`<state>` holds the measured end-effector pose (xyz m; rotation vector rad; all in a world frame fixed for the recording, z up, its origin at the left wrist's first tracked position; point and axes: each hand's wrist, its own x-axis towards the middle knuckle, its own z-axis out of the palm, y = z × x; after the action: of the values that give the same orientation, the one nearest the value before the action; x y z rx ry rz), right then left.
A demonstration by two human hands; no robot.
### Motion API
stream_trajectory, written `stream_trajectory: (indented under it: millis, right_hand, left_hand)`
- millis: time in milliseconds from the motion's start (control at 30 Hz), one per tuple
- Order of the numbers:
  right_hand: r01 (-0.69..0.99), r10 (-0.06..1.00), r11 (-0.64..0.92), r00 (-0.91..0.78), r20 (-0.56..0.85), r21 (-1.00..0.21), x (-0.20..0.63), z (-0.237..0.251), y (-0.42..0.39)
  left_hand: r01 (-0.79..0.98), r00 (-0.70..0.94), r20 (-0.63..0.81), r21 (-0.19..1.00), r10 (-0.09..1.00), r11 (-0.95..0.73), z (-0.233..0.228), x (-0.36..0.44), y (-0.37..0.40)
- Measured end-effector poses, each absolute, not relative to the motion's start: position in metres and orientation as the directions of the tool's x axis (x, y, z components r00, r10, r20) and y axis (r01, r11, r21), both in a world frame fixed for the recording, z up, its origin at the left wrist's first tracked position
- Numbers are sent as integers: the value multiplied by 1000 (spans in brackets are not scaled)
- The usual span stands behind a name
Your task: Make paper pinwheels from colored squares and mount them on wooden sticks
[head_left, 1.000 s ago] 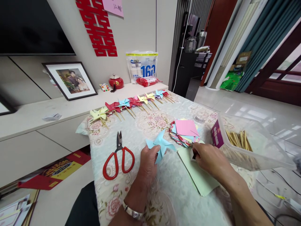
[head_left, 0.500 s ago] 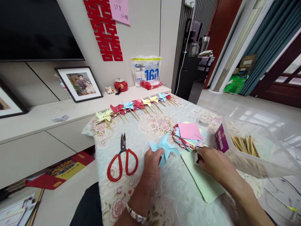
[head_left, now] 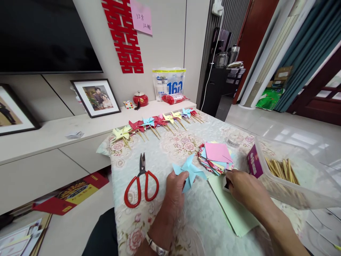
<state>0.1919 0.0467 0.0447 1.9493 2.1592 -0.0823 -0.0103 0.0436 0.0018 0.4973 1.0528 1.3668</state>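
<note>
My left hand [head_left: 174, 193] pinches a light blue paper pinwheel [head_left: 189, 171] at its near edge; the pinwheel lies flat on the floral tablecloth [head_left: 170, 149]. Red-handled scissors [head_left: 141, 183] lie just left of that hand, blades pointing away. My right hand [head_left: 243, 188] is curled on a pale green sheet [head_left: 234, 213], fingertips on a small white object I cannot identify. A stack of coloured paper squares [head_left: 216, 156] sits just beyond it. A clear plastic box [head_left: 298, 177] holding wooden sticks [head_left: 281, 169] is to its right. A row of finished pinwheels [head_left: 157, 122] lies well beyond both hands.
</note>
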Motion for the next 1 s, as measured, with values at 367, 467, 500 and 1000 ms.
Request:
stream_trajectory:
  millis: [367, 467, 500, 1000]
  right_hand:
    - [983, 968, 161, -140, -208, 88, 201, 36, 48]
    - [985, 970, 144, -123, -208, 91, 199, 39, 48]
    - [985, 971, 144, -122, -207, 94, 198, 40, 48]
    - [987, 982, 128, -140, -129, -94, 206, 46, 43]
  left_hand:
    - [-581, -124, -314, 792, 941, 188, 1, -10, 43]
    - [-580, -112, -306, 792, 945, 188, -1, -11, 43]
    - [-579, -111, -306, 793, 946, 189, -1, -11, 43]
    - [-551, -135, -316, 812, 939, 194, 2, -11, 42]
